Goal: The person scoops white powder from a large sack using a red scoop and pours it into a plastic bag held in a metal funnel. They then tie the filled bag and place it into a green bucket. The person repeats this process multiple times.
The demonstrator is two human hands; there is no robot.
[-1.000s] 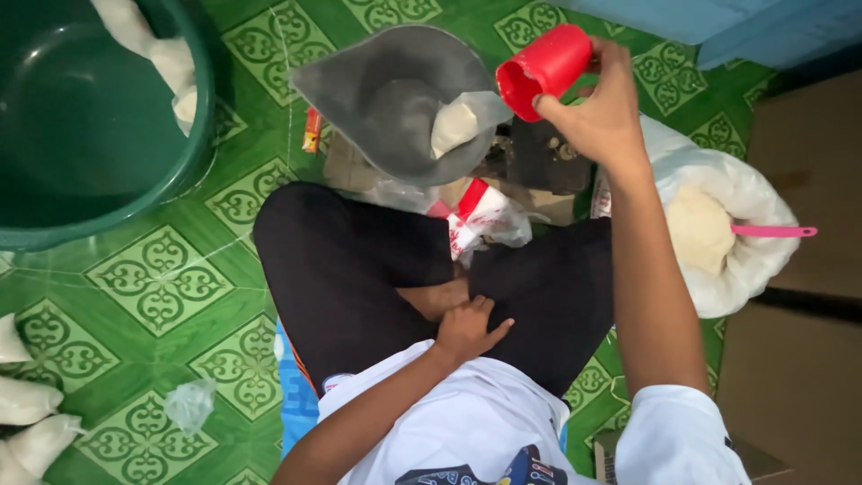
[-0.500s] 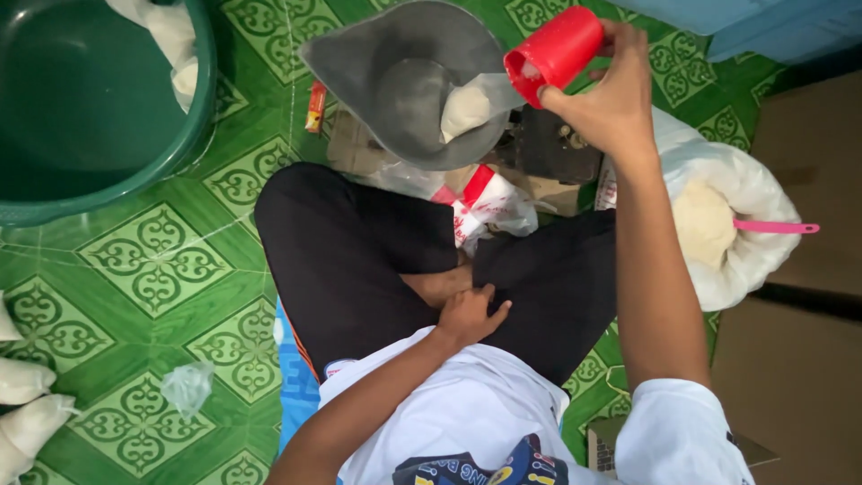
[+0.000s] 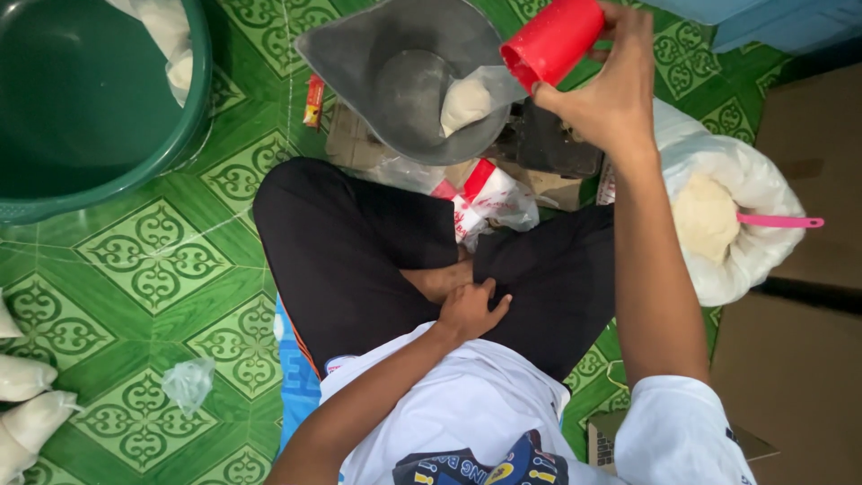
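My right hand (image 3: 606,90) grips a red plastic cup (image 3: 549,40), tilted with its mouth down and left over a small clear bag of white powder (image 3: 471,97). That bag lies in the grey metal pan of a scale (image 3: 395,67) in front of my crossed legs. My left hand (image 3: 469,310) rests on my lap between my knees, fingers loosely spread, holding nothing. To my right stands a big white sack of powder (image 3: 718,211) with a pink scoop handle (image 3: 779,221) sticking out of it.
A large green basin (image 3: 85,99) with filled bags sits at the upper left. Filled white bags (image 3: 27,404) lie at the left edge, and a crumpled clear bag (image 3: 189,382) lies on the green patterned floor tiles. Cardboard boxes (image 3: 799,377) stand at the right.
My right hand has raised the red cup slightly and tilted it further over the bag in the pan. My left hand stays on my lap.
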